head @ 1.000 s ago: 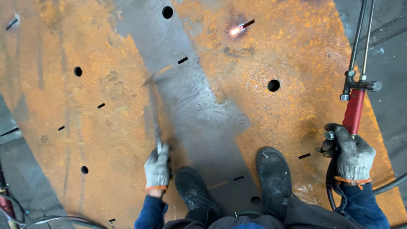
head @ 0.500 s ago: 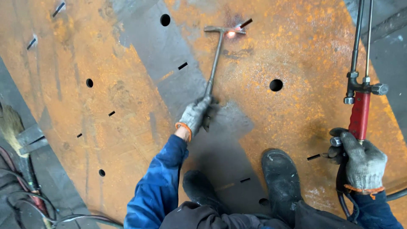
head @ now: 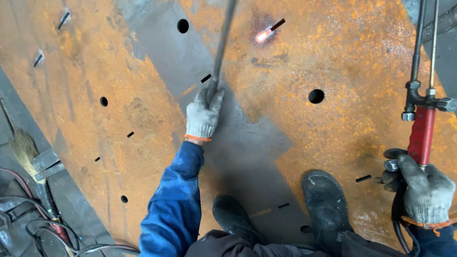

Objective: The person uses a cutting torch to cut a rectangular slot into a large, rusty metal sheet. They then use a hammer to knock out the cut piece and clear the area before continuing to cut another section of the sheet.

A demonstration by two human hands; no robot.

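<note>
Rusty steel plate (head: 362, 62) fills most of the view, lying flat underfoot, with a bare grey band (head: 238, 138) running from the far middle toward the near middle. The person stands on it; two dark boots (head: 328, 204) show at the near edge.

Left hand (head: 203, 114), in a grey glove, is clenched around a long metal rod (head: 223, 47) that reaches away past the far edge of the view, so its tip is hidden. Right hand (head: 423, 190), also gloved, grips the red handle of a cutting torch (head: 421, 135), held upright at the right side with its twin pipes running up out of sight; no flame shows there. On the far part of the plate a small cut piece (head: 267, 32) glows orange at one end, apart from both tools.

Judging by this, the work is at the stage of clearing a freshly cut piece with the rod while the torch is kept aside. Any further move with the rod calls for a steady aim at the hot piece and keeping boots and sleeve away from it.

Round holes (head: 316, 96) and short slots (head: 205, 78) dot the plate. At the near left, off the plate, lie a brush (head: 21, 147) and tangled hoses (head: 28, 223).
</note>
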